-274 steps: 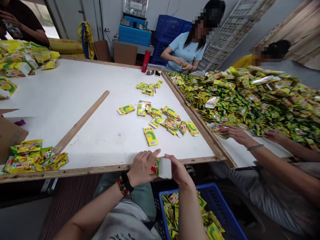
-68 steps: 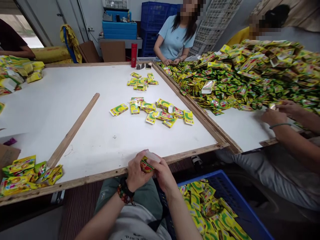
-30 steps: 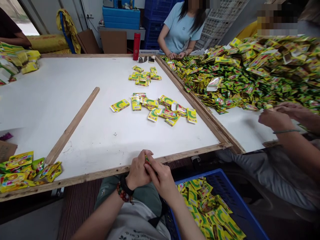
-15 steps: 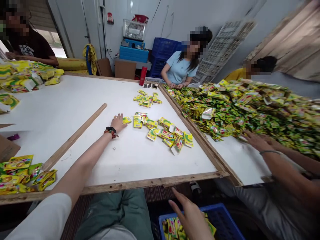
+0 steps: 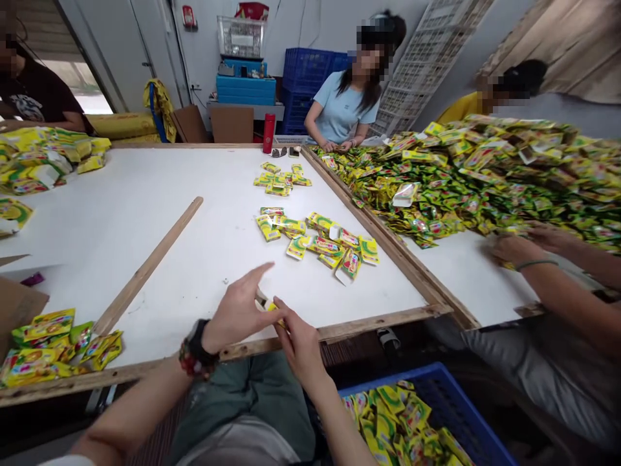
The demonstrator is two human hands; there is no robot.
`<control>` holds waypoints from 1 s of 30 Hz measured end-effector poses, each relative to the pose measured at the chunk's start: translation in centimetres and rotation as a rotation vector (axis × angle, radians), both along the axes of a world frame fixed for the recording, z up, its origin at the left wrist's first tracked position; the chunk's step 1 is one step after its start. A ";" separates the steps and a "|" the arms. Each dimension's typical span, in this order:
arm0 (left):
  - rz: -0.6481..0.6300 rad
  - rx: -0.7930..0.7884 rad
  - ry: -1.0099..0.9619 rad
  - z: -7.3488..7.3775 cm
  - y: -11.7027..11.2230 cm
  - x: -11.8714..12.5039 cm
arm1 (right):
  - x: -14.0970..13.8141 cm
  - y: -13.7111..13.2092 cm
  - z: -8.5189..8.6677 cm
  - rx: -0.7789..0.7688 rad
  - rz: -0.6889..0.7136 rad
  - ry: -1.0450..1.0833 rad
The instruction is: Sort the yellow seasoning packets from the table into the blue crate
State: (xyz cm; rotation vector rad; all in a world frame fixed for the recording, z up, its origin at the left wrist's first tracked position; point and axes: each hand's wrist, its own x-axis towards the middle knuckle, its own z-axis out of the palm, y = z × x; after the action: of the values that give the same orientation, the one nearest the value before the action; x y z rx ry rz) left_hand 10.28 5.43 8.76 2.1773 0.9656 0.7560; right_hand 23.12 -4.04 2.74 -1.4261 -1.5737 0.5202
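While right hand (image 5: pixel 301 346) pinches yellow sachet (image 5: pixel 272 306) — left hand (image 5: pixel 235 312) back beside it.

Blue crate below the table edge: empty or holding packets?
Holding packets: the blue plastic crate shows yellow-green packets heaped inside its rim. How deep they go cannot be told.

Legible lettering, brands, numbers: none that we can make out. We list the print on the yellow-green sachets (image 5: pixel 485 175) and those in the blue crate (image 5: pixel 451 414) as too small and blurred to read, likewise the white graphic on the dark T-shirt (image 5: pixel 25 107) and the small red wall sign (image 5: pixel 188 16).
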 end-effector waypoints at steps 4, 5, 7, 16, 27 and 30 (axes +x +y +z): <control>0.275 -0.148 -0.225 -3.4 -4.4 1.6 | -2.3 -1.7 -1.7 -0.113 -0.154 0.517; 0.303 -0.199 -0.229 -4.4 -5.3 2.2 | -2.4 -2.2 -2.1 -0.132 -0.162 0.623; 0.333 -0.256 -0.248 -6.3 -6.7 3.1 | -2.1 -2.9 -2.3 -0.166 -0.131 0.820; 0.048 0.203 -0.364 -9.6 -8.0 2.9 | 0.4 -2.2 0.8 -0.350 -0.094 0.943; 0.141 -0.087 -0.185 -7.9 -7.3 3.1 | 1.4 -2.5 2.1 -0.180 -0.168 0.382; 0.155 -0.118 -0.207 -8.0 -7.2 3.2 | 1.5 -2.2 2.3 -0.169 -0.073 0.369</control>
State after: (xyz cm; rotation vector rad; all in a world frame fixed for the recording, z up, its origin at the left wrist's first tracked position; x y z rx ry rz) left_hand 13.44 -1.81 0.78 1.8966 1.0516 0.9521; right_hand 24.64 -6.27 5.00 -1.4109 -1.2020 0.8375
